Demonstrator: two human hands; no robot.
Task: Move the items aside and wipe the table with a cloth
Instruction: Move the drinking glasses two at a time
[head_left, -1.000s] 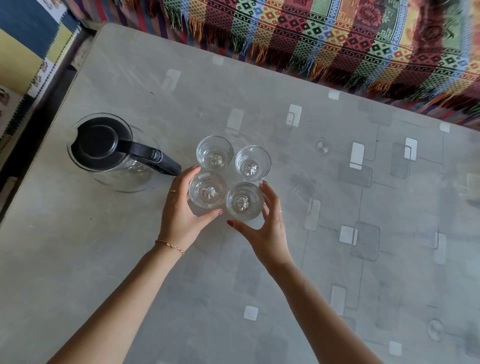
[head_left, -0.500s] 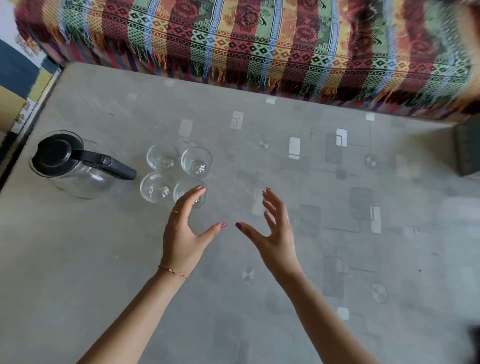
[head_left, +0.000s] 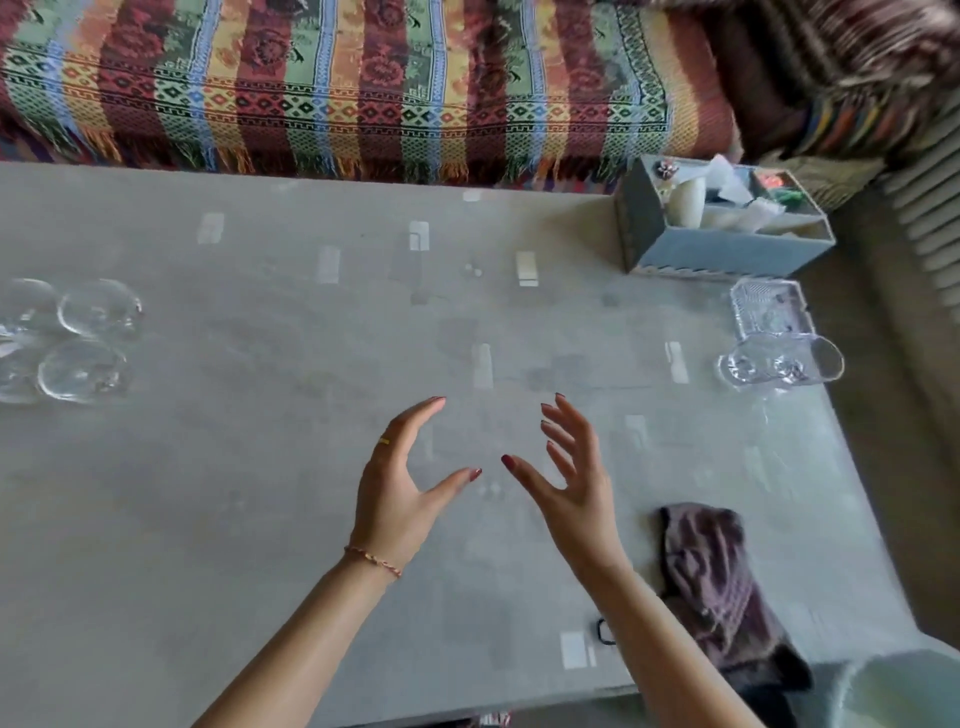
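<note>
Head view:
Left hand (head_left: 395, 499): spread, empty, above the table (head_left: 260, 519).
Right hand (head_left: 571, 483): spread, empty, just beside the left.
Glasses (head_left: 78, 338): clustered at far left edge.
Cloth (head_left: 711, 566): crumpled, near right forearm.
Organizer box (head_left: 717, 249): far right corner.

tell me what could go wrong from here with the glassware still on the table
The glass pitcher lies on its side near the table's right edge; a careless wipe might roll it off. The drinking glasses crowd the far left, so a sweep there could knock them together. Both hands are open and empty, with the cloth not yet picked up.
</note>
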